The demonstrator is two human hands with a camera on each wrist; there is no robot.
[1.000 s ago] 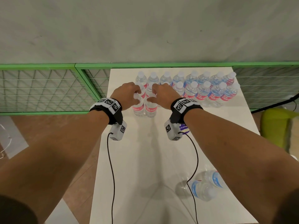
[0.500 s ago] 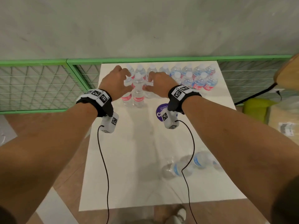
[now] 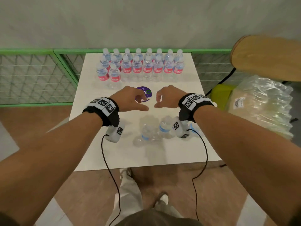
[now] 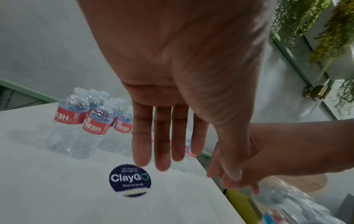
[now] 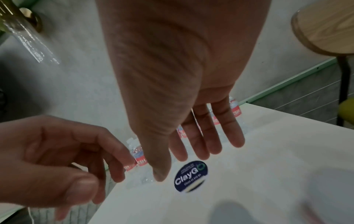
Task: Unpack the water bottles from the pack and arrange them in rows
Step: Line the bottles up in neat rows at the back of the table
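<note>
Eighteen red-labelled bottles (image 3: pixel 136 69) stand upright on the table (image 3: pixel 91 144): eight in the back row, eight in the next, two in front at the left. Two blue-labelled bottles (image 3: pixel 164 128) lie flat. One round purple sticker (image 3: pixel 145 93)

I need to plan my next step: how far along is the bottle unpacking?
Mostly done: rows of upright bottles stand at the table's far edge. In hand: nothing; left hand and right hand hover empty. Left: two lying bottles near the front.
</note>
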